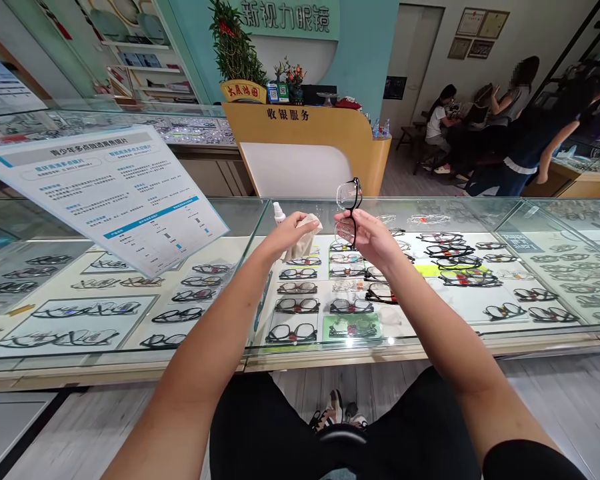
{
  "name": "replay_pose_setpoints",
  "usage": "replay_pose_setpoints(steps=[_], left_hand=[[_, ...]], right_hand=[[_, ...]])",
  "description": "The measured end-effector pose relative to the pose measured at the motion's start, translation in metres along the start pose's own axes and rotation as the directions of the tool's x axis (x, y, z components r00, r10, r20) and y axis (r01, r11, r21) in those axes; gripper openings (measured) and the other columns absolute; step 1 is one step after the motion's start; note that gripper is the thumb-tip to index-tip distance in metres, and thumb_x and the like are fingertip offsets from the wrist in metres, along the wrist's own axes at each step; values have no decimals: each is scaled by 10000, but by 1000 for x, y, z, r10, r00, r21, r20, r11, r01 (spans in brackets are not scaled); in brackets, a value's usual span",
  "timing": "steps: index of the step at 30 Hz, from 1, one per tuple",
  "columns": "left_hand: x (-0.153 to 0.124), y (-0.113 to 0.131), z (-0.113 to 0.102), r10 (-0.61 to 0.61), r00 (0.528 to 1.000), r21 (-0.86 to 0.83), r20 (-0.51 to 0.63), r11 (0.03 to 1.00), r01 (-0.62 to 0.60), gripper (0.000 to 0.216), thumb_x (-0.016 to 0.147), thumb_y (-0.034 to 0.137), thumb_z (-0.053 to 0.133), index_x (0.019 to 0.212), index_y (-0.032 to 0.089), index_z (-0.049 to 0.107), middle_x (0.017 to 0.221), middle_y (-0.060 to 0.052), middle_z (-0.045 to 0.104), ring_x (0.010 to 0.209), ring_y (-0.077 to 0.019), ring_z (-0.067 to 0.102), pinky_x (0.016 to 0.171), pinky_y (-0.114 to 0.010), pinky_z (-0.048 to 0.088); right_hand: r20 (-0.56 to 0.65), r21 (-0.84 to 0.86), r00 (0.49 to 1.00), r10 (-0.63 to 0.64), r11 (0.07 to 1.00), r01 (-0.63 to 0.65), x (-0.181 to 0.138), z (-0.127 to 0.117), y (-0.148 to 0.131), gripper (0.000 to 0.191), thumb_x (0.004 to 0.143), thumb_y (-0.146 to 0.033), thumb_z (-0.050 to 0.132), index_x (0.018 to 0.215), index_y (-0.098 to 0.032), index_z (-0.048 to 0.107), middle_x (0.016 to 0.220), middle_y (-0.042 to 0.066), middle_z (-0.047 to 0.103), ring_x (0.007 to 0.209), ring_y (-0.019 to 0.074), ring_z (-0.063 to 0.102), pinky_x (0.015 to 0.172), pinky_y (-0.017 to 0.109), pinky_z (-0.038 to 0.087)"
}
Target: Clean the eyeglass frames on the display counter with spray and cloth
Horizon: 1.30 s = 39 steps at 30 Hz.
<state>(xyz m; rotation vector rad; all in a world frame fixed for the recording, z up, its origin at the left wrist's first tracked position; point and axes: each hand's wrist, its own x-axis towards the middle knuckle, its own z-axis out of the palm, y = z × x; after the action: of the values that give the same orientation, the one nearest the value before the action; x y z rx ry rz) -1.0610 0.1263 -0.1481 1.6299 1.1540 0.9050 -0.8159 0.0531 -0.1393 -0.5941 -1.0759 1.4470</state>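
Note:
My right hand (373,235) is closed on a pair of black-framed eyeglasses (351,200), holding them up on end above the glass counter. Bunched in my closed left hand (293,233) is a beige cleaning cloth (304,241). A small white spray bottle (279,212) shows just behind the left hand; its lower part is hidden, and I cannot tell whether the hand touches it. The cloth and the eyeglasses are apart. Under the glass, rows of spectacle frames (298,305) lie below both hands.
The glass display counter (410,339) runs across in front of me. A large printed sheet (125,193) stands tilted at the left. Beyond are a wooden cashier desk (300,127), a potted plant (235,50), and several people (525,143) at the back right.

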Motion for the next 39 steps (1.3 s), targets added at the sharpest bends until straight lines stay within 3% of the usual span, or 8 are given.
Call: replay_pose_setpoints(steps=[4, 11, 17, 25, 31, 35, 39], left_hand=[[-4, 8, 2, 45, 999, -126, 0, 991, -44, 746, 703, 631, 1011, 1210, 234, 633, 1045, -16, 755, 917, -216, 696, 818, -328, 521], [-6, 12, 7, 136, 985, -136, -105, 979, -149, 505, 924, 658, 837, 1082, 270, 555, 838, 35, 628, 687, -158, 537, 659, -284, 408], [-9, 16, 10, 288, 952, -83, -106, 951, -297, 511, 848, 558, 920, 1090, 255, 588, 927, 25, 650, 799, -159, 566, 768, -289, 436], [-11, 19, 12, 361, 921, -45, -147, 928, -371, 513, 992, 731, 766, 976, 238, 625, 855, 18, 589, 752, -156, 515, 697, -292, 403], [-7, 13, 16, 444, 826, 9, -347, 882, -471, 625, 977, 863, 725, 1020, 245, 640, 806, 21, 561, 701, -144, 483, 644, -299, 364], [-11, 18, 20, 510, 779, 6, -366, 838, -546, 652, 950, 893, 729, 1023, 251, 637, 791, 18, 551, 680, -145, 463, 626, -306, 351], [-14, 25, 21, 492, 807, -67, -327, 840, -539, 674, 890, 898, 793, 1011, 250, 652, 824, 10, 572, 710, -151, 486, 651, -291, 396]], right_hand=[[17, 17, 1000, 7, 1000, -7, 2, -5, 4, 333, 881, -517, 975, 1023, -258, 822, 1189, 58, 894, 1018, 197, 802, 987, 321, 646], [47, 38, 999, 3, 999, -5, 2, -4, 4, 310, 877, -505, 984, 1000, -259, 842, 1149, 37, 897, 987, 180, 792, 949, 293, 647], [10, 39, 1000, 8, 999, -8, 0, 0, 3, 322, 845, -482, 996, 970, -250, 812, 1109, 50, 897, 941, 187, 787, 912, 311, 644], [28, 43, 1000, 0, 999, -1, 0, 1, 3, 299, 879, -473, 972, 984, -241, 818, 1113, 53, 890, 975, 185, 798, 934, 300, 649], [61, 74, 998, -15, 997, 11, -3, 4, 1, 314, 867, -496, 991, 971, -250, 825, 1104, 32, 888, 1009, 185, 810, 948, 298, 675], [53, 57, 998, -21, 998, 18, -5, 7, -1, 298, 902, -501, 960, 971, -254, 807, 1139, 41, 888, 1050, 197, 809, 942, 312, 694], [25, 40, 1000, -16, 999, 15, -6, 7, -5, 271, 934, -485, 930, 974, -261, 782, 1194, 48, 883, 1093, 211, 802, 947, 345, 712]])
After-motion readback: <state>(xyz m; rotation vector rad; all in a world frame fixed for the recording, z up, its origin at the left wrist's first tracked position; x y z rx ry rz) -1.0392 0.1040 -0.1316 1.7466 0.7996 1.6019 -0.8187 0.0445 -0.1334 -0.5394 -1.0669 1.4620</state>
